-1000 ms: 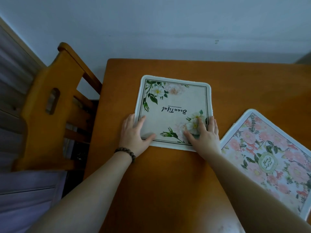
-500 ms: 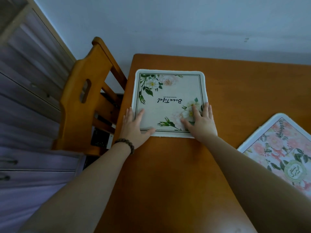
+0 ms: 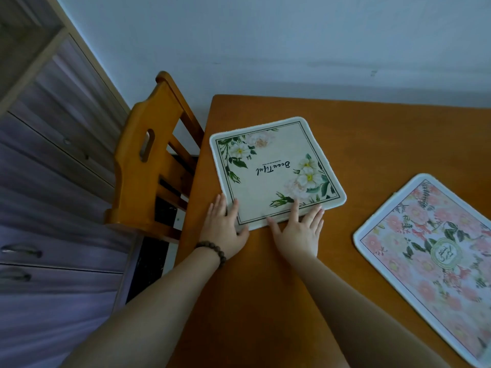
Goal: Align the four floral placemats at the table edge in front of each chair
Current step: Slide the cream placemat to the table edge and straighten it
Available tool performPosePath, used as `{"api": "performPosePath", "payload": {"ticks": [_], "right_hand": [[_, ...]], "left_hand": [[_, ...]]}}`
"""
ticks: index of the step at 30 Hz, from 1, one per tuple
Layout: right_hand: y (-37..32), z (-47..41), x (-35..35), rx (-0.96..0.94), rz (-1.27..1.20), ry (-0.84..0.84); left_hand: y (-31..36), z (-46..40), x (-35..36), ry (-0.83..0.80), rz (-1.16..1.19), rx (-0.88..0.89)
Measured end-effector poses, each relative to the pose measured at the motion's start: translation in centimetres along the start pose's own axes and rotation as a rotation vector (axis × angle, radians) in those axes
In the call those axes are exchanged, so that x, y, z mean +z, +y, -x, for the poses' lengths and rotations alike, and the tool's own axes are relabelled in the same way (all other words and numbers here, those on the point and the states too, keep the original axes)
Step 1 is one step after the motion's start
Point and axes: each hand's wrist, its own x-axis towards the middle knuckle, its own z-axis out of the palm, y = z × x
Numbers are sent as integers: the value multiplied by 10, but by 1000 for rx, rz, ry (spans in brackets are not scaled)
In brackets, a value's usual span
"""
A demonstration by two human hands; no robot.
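Note:
A cream placemat [image 3: 273, 171] with white flowers and a dark line border lies near the table's left edge, turned slightly askew to that edge. My left hand [image 3: 225, 229] rests flat on its near left corner, a bead bracelet on the wrist. My right hand [image 3: 299, 231] lies flat with fingers spread, fingertips on the mat's near edge. A second placemat [image 3: 435, 256], pink floral with a round green emblem, lies at the right, running out of view. No other placemats are visible.
The orange wooden table [image 3: 265, 288] meets a pale wall at the back. A wooden chair [image 3: 148, 166] stands tucked against the table's left side beside the cream mat. A purple-grey drawer unit [image 3: 53, 213] fills the left.
The cream mat has slid left and back toward the chair-side edge and now sits rotated. Both hands have drawn back from its middle to its near edge. The view has panned left.

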Motion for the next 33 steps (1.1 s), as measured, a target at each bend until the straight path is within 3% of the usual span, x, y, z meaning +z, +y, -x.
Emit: {"api": "performPosePath", "payload": {"ticks": [10, 16, 26, 33], "right_hand": [[35, -70, -57, -184, 211, -171], [18, -29, -41, -129, 53, 151], [1, -6, 6, -54, 57, 78], [10, -16, 4, -97, 84, 94]], "left_hand": [[39, 40, 16, -89, -30, 37], [-2, -14, -31, 135, -19, -40], [-41, -110, -61, -42, -49, -219], [-39, -102, -49, 65, -6, -236]]}}
